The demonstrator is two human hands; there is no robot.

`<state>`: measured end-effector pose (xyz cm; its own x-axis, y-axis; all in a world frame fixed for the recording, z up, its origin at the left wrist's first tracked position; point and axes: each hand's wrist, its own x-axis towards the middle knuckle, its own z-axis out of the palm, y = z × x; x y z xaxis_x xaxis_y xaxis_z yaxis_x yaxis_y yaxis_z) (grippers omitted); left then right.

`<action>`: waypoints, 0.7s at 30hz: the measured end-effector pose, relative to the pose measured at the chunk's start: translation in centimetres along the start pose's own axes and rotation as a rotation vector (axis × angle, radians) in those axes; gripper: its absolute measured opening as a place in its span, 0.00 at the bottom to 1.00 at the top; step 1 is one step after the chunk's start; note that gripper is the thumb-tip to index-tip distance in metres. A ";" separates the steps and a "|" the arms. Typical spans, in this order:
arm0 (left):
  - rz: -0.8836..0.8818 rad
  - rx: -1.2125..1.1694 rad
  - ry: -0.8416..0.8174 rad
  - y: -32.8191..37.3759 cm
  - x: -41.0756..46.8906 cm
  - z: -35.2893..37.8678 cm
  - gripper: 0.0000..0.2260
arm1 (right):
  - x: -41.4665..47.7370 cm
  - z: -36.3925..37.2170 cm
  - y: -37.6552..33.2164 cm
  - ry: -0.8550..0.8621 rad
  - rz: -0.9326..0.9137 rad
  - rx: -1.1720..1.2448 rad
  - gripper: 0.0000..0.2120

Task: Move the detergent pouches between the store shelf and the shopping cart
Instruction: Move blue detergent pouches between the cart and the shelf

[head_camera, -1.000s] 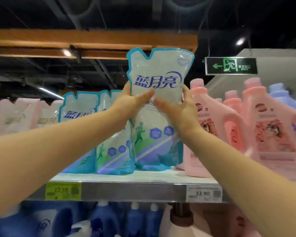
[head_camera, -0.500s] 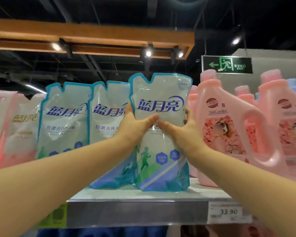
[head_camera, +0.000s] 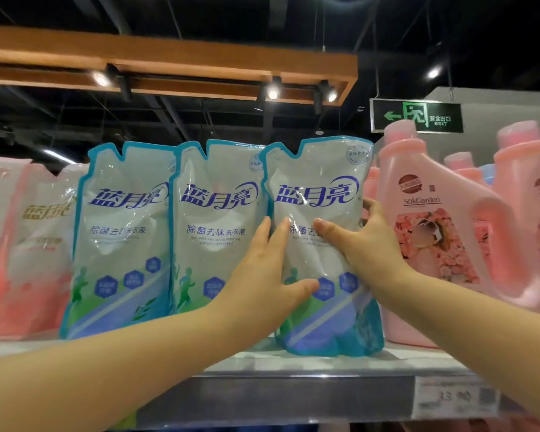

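Three blue-and-white detergent pouches stand side by side on the grey store shelf (head_camera: 293, 394). The right pouch (head_camera: 318, 188) rests on its base at the shelf's front. My right hand (head_camera: 365, 244) grips its right edge, thumb on the front and fingers wrapped behind. My left hand (head_camera: 262, 285) lies flat against its left side with straight fingers, the thumb pressing on the lower front. The middle pouch (head_camera: 215, 244) and left pouch (head_camera: 119, 244) stand untouched. No shopping cart is in view.
Pink bottles (head_camera: 434, 229) crowd the shelf just right of the held pouch. Pink-and-white pouches (head_camera: 28, 244) fill the left end. A price tag (head_camera: 455, 397) is on the shelf lip. An exit sign (head_camera: 416, 116) hangs above.
The pouch came down from above the shelf and now stands on it beside the other two. My left hand's fingers straightened from a grip to a flat touch.
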<state>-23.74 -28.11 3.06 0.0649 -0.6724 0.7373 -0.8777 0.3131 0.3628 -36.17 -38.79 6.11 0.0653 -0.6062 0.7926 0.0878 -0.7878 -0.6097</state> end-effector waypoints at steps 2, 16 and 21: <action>0.001 0.031 -0.047 0.3 0.1 0.0 0.38 | 0.1 0.2 0.1 0.017 -0.010 -0.049 0.31; -0.050 0.133 -0.188 0.1 0.8 0.0 0.38 | 0.3 0.3 0.7 0.030 0.060 -0.084 0.35; -0.092 0.146 -0.224 0.4 1.7 0.1 0.38 | 0.3 0.4 0.8 0.067 0.050 -0.115 0.33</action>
<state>-24.06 -29.17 4.36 0.0551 -0.8304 0.5545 -0.9330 0.1550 0.3248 -35.68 -39.54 5.90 0.0000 -0.6476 0.7620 -0.0285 -0.7617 -0.6473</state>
